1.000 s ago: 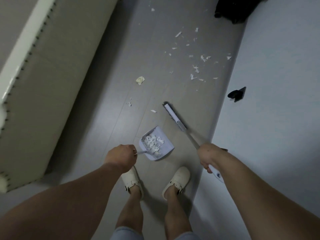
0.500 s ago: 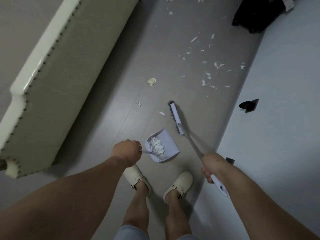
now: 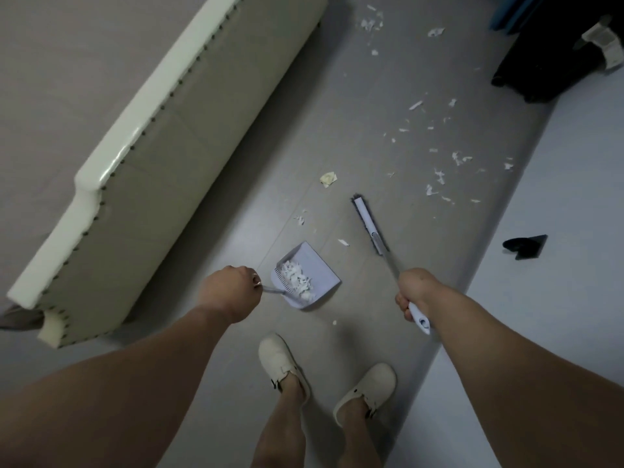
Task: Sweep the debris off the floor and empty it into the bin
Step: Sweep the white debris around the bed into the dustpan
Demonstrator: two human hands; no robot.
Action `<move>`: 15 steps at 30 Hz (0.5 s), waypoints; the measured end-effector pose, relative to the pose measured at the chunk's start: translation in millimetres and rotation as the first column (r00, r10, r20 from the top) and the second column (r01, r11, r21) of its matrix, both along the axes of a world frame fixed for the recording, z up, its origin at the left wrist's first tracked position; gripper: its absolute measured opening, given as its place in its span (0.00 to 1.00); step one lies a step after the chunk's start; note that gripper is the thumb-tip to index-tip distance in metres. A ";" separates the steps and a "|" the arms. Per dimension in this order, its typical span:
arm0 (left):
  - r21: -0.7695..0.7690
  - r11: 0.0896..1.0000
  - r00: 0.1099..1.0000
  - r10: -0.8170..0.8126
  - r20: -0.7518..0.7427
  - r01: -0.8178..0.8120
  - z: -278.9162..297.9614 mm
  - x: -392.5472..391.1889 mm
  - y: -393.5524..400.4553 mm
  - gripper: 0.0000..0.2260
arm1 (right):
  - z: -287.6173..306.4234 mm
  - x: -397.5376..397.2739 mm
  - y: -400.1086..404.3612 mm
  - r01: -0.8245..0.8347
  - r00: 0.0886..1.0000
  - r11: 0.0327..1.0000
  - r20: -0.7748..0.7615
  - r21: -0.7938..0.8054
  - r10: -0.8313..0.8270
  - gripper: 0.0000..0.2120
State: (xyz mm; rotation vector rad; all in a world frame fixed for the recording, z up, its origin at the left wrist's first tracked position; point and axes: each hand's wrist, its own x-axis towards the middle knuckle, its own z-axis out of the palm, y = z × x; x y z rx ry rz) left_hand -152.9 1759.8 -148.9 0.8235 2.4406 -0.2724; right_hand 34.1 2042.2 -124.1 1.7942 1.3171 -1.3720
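Now you are gripping the dustpan (image 3: 305,275) handle with left hand (image 3: 229,292), right hand (image 3: 413,292) fingers wrapped round the broom (image 3: 369,228); debris (image 3: 439,177) is lying beyond the dustpan, so keep its lip flat.

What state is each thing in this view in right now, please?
Dustpan: partly filled with white scraps, handle gripped by left hand.
Broom: head near the floor, handle gripped by right hand.
Floor debris: scattered, unswept.
Crumpled paper: lying loose on the floor.
Bin: not in view.
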 end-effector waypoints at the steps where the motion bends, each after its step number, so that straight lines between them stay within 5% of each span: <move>1: 0.007 1.000 1.000 0.014 -0.015 -0.014 -2.2 -11.1 -3.2 0.11 | -4.1 -8.5 -3.3 -0.002 1.000 1.000 -0.010 -0.001 0.002 0.11; 9: 0.023 0.999 0.999 0.037 0.036 -0.038 -26.9 -46.9 -4.4 0.10 | -20.9 -50.2 -34.3 -0.192 0.980 0.979 -0.065 -0.074 0.187 0.10; 15: 0.011 0.998 0.995 0.062 0.080 -0.063 -31.1 -49.6 -5.0 0.09 | -4.4 -47.9 -63.4 -0.112 0.994 0.973 -0.007 -0.204 0.113 0.10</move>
